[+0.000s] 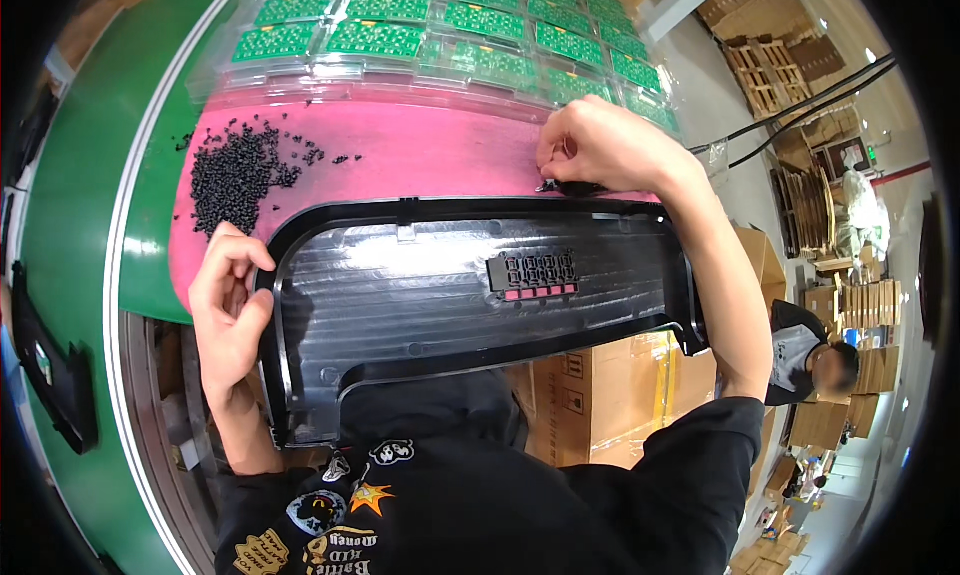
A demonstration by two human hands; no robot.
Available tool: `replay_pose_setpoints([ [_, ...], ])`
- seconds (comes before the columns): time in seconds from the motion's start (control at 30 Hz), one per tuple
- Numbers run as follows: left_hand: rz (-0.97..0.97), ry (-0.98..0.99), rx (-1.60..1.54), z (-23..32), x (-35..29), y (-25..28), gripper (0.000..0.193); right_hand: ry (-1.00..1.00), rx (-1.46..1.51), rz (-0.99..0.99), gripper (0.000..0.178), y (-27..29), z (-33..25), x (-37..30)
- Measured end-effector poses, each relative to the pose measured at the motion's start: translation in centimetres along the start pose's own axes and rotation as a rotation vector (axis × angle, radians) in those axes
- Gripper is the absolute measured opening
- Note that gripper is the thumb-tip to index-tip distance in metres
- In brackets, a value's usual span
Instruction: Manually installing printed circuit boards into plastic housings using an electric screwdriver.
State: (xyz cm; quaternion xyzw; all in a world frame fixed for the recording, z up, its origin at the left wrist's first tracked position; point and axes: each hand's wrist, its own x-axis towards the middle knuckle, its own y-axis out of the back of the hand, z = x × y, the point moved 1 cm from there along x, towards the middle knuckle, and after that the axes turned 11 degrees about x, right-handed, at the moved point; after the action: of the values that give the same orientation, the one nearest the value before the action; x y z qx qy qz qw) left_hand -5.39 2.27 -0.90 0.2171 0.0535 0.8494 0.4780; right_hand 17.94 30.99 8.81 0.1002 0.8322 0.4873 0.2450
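A large black plastic housing panel [430,305] with a raised rim lies across the near edge of the pink mat, its hollow side up. Right of its middle is a cut-out section with digit-shaped openings [535,275] and a row of small slots. My left hand [230,300] grips the panel's left rim, thumb inside and fingers beyond it. Just past the panel's far right rim, my right hand [595,150] is closed, fingertips down at the mat. Beneath those fingers shows a small dark object [575,188] with a shiny end; its kind is hidden.
A pile of small black parts [235,180] sits on the pink mat [430,145] at left. Clear trays of green circuit boards [375,40] stand beyond. Another dark panel [50,375] lies far left on the green surface. Cardboard boxes [610,395] stand below; a person [810,355] is at right.
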Motion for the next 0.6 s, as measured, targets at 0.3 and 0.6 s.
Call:
replay_pose_setpoints([
  [0.3,0.17,0.031,-0.058,-1.0,0.0,0.2,0.023,0.092,-0.083,0.281,0.023,1.1,-2.7,3.1],
  [0.6,0.233,0.085,-0.149,-1.4,-0.5,0.3,0.024,0.36,-0.143,0.609,0.038,-0.1,-5.6,15.7],
])
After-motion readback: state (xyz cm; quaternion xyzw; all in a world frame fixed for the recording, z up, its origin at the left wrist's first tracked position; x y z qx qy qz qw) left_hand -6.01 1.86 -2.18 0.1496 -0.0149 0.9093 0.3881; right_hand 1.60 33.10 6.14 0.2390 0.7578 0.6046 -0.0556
